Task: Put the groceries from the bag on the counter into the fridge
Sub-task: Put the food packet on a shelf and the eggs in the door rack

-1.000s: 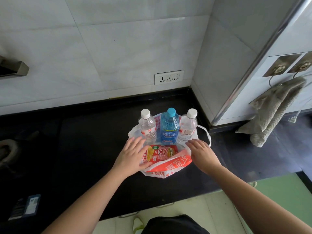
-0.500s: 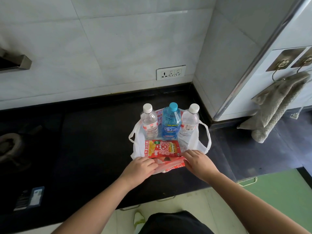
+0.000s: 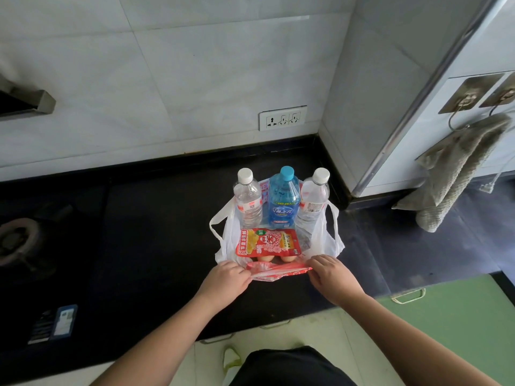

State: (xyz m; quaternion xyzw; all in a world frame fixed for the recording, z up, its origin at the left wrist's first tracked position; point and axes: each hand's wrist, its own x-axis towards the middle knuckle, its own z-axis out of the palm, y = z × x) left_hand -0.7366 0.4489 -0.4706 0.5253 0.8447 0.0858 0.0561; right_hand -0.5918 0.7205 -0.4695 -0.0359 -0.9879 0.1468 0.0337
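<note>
A white plastic bag (image 3: 328, 238) with red print sits open on the black counter (image 3: 156, 246). Inside stand two clear water bottles (image 3: 248, 201) (image 3: 313, 200) with white caps and a blue bottle (image 3: 282, 200) between them. A red snack packet (image 3: 267, 242) lies flat in front of them, with brown eggs (image 3: 266, 258) peeking out beneath it. My left hand (image 3: 225, 281) and my right hand (image 3: 333, 277) each pinch the bag's near rim and hold it pulled down toward me.
A gas burner (image 3: 16, 240) is at the far left of the counter, a dark device (image 3: 53, 324) near its front edge. A wall socket (image 3: 282, 118) is behind the bag. A grey towel (image 3: 457, 174) hangs on a hook at the right, beside a white panel.
Both hands came off the snack packet, closed on the bag's near rim and drew it down toward me, uncovering the packet and the eggs under it.
</note>
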